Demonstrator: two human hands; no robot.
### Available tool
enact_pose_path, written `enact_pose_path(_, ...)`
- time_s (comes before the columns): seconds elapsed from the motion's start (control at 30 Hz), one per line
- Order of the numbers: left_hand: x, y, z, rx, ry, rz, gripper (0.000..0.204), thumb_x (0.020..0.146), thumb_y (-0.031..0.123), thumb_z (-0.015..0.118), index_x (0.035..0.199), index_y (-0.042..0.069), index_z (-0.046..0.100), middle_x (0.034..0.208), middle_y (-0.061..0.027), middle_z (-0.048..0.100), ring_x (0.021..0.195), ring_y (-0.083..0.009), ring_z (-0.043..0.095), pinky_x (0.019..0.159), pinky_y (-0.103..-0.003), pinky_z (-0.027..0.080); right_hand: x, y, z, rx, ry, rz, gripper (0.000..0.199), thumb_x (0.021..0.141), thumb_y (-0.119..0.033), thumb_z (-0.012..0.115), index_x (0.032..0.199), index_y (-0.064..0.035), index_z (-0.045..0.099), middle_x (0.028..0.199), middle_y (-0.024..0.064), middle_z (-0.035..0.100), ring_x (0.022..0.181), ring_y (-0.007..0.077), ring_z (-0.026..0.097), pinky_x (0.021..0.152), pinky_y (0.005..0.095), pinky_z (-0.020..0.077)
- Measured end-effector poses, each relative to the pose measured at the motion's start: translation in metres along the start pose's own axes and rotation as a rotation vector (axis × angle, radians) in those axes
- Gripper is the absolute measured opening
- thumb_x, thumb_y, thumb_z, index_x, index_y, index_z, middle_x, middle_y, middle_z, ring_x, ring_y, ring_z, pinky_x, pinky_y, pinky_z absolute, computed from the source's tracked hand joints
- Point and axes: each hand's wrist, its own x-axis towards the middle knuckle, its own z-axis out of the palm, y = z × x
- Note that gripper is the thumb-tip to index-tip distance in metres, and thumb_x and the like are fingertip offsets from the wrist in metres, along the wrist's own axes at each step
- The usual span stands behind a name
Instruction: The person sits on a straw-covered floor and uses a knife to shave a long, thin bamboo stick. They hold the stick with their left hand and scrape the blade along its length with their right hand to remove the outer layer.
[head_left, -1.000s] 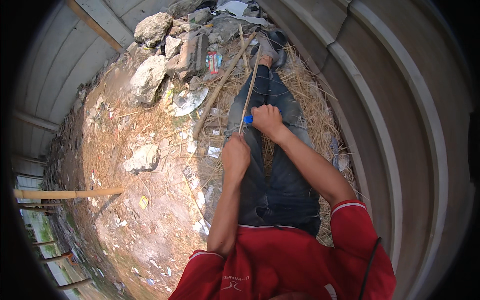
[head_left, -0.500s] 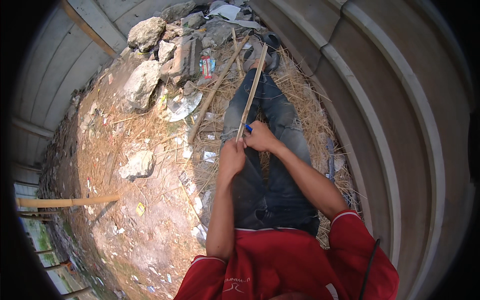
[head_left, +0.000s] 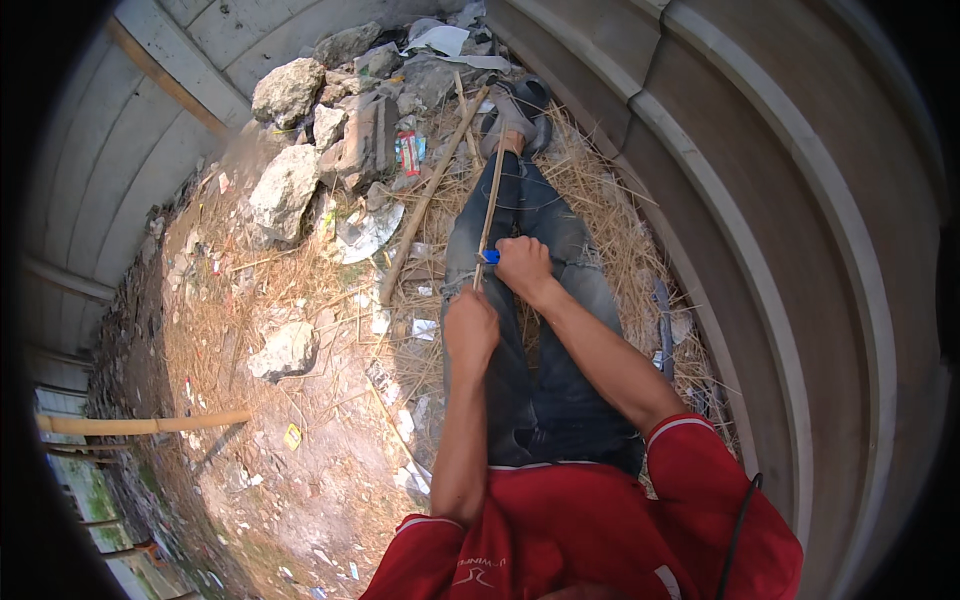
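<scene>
A long, thin strip of wood or bamboo [head_left: 491, 205] lies lengthwise above my outstretched legs [head_left: 520, 350], its far end near my feet [head_left: 518, 110]. My left hand [head_left: 471, 322] is closed round the strip's near end. Just beyond it and to the right, my right hand [head_left: 524, 266] grips a small blue tool [head_left: 490, 257], which is set against the strip. The fingers cover most of the tool, so I cannot make out its exact kind or any blade.
Left of my legs a longer wooden stick [head_left: 432, 205] lies on straw and litter. Pale rocks [head_left: 284, 190] are heaped at the far left, with a single rock [head_left: 285, 350] nearer. A corrugated wall [head_left: 720, 200] curves close along my right. A bamboo pole [head_left: 145, 424] juts in from the left.
The strip has turned and now shows a narrower side, its far end lower in the picture. My left hand has shifted slightly nearer me; more of the blue tool shows.
</scene>
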Motion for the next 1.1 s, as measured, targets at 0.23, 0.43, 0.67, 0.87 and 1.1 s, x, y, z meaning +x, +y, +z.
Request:
enact_pose_path(0.23,0.005,-0.029,-0.003,-0.262,-0.111,0.093,0.037,0.106,0.025,0.047,0.089,-0.002,0.065,0.089,-0.0289,0.068,0.086,-0.0489,0.067,0.078,-0.054,0.05,-0.022,-0.006,0.018,0.583,-0.306,0.034,0.012,0.078,-0.012,0.069,0.073,-0.0011,0.068,0.066,0.0166,0.068,0.057,0.0339,0.063,0.057,0.0455,0.0475)
enact_pose_path(0.43,0.006,-0.039,-0.004,-0.609,-0.357,-0.104,0.036,0.108,0.03,0.05,0.086,0.004,0.065,0.07,-0.0031,0.056,0.066,-0.0135,0.053,0.063,-0.035,0.044,-0.018,0.012,-0.008,0.998,-0.884,0.13,0.015,0.082,-0.014,0.069,0.074,-0.0013,0.066,0.065,0.0138,0.066,0.054,0.0239,0.059,0.055,0.0422,0.0461)
enact_pose_path(0.67,0.004,-0.03,-0.01,-0.308,-0.207,0.046,0.038,0.107,0.029,0.05,0.09,-0.001,0.066,0.076,-0.0213,0.065,0.074,-0.0391,0.067,0.071,-0.048,0.05,-0.037,-0.008,-0.029,0.132,-0.285,-0.05,0.015,0.081,-0.014,0.068,0.087,-0.002,0.075,0.085,0.0243,0.072,0.079,0.039,0.074,0.069,0.05,0.0582)
enact_pose_path(0.87,-0.004,-0.018,0.019,0.026,-0.017,0.058,0.034,0.105,0.026,0.048,0.098,-0.002,0.067,0.094,-0.033,0.069,0.093,-0.0521,0.068,0.082,-0.06,0.052,-0.013,0.016,0.001,-0.169,-0.043,-0.082,0.019,0.088,-0.014,0.06,0.087,-0.0036,0.076,0.09,0.021,0.074,0.085,0.0396,0.074,0.074,0.0496,0.0603)
enact_pose_path(1.1,0.0,-0.013,0.02,0.104,-0.013,-0.014,0.042,0.105,0.03,0.047,0.099,-0.006,0.067,0.097,-0.0338,0.071,0.094,-0.052,0.069,0.085,-0.06,0.053,-0.012,0.014,0.033,-0.062,-0.062,0.012,0.016,0.083,-0.012,0.064,0.087,-0.0019,0.075,0.09,0.0235,0.073,0.082,0.0413,0.073,0.072,0.0519,0.0586)
